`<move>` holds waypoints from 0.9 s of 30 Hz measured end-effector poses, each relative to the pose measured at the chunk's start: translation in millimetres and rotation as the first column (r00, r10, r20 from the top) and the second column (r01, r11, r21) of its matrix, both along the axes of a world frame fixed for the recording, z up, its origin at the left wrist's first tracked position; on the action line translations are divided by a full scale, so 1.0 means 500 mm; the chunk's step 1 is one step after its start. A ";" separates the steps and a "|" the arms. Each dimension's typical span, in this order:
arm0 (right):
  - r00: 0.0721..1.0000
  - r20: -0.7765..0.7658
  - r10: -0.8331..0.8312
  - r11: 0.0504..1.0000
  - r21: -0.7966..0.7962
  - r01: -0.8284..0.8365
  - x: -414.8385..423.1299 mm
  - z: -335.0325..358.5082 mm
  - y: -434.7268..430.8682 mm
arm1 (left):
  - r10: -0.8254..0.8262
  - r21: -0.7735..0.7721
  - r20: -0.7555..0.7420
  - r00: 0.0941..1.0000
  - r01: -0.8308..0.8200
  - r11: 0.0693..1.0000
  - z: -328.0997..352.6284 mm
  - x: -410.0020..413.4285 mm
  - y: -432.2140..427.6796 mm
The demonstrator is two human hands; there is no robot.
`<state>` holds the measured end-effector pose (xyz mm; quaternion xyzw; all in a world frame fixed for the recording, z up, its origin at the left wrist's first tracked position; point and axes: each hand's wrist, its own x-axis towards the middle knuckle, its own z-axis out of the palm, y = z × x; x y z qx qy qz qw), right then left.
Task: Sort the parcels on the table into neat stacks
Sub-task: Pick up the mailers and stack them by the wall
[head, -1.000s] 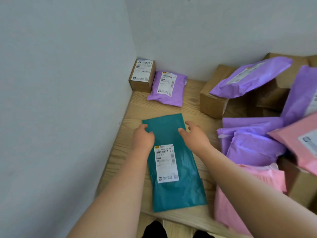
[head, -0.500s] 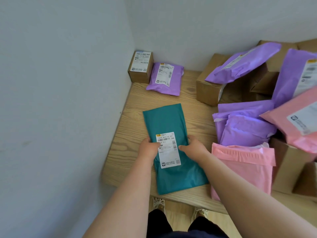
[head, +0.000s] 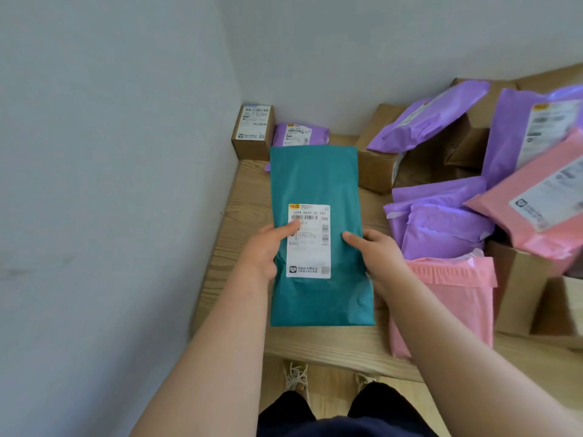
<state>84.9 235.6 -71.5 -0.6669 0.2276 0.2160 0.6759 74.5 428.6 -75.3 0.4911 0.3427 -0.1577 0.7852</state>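
2 grips pinch the teal parcel (head: pixel 315 178) over the counter (head: pixel 239 197): left grip (head: pixel 263 252) at its 9 o'clock edge, right grip (head: pixel 380 255) at 3 o'clock. Sealed cardboard box (head: pixel 252 143) at 11 o'clock.

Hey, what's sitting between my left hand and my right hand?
The teal parcel, white label up, fills the gap. The left hand and right hand grip its side edges. The head view shows it.
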 end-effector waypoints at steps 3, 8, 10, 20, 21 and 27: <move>0.999 0.019 -0.028 0.984 0.176 0.024 0.013 0.048 -0.025 | 0.037 -0.050 0.082 0.996 -0.033 0.998 0.042 0.007 -0.008; 0.986 0.087 0.141 0.943 0.292 -0.161 0.023 0.119 -0.090 | 0.083 -0.076 0.181 0.980 -0.070 0.995 0.103 0.004 -0.042; 0.982 0.124 0.146 0.943 0.283 -0.176 0.039 0.141 -0.112 | 0.048 -0.031 0.189 0.981 -0.042 0.999 0.122 0.001 -0.058; 0.957 0.268 0.108 0.955 0.238 -0.175 0.113 0.213 -0.170 | 0.053 0.027 0.244 0.968 -0.061 0.998 0.186 -0.010 -0.166; 0.953 0.282 0.106 0.950 0.254 -0.181 0.113 0.220 -0.176 | 0.059 0.029 0.251 0.966 -0.068 0.997 0.191 -0.013 -0.173; 0.935 0.355 0.010 0.969 0.229 -0.097 0.142 0.260 -0.209 | 0.016 0.046 0.264 0.964 -0.029 0.998 0.210 -0.045 -0.185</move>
